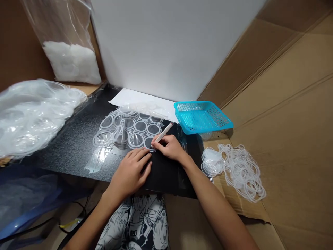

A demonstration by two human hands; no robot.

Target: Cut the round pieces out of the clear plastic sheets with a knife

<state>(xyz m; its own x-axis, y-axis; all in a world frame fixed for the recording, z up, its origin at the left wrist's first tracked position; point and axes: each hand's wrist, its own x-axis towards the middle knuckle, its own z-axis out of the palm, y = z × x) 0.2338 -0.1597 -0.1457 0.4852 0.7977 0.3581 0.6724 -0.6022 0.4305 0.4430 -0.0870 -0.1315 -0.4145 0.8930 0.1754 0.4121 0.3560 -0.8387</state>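
Note:
A clear plastic sheet point(141, 125) marked with rows of white-rimmed circles lies on the black work surface point(75, 146). My right hand point(170, 147) is closed around a slim white pen-like tool point(165, 132) with a dark upper end. The tool slants up to the right, its lower end at a circle on the sheet's near right corner. My left hand point(132, 168) lies palm down with fingers stretched out, fingertips at the sheet's near edge beside that circle. Whether the tool's tip touches the plastic is hidden by my fingers.
A blue perforated basket point(203, 118) stands at the back right. Cut clear discs point(212, 161) and a tangle of thin rings point(244, 173) lie on cardboard at the right. More circle-patterned plastic point(33, 114) is heaped at left, near a bag of white material point(73, 62).

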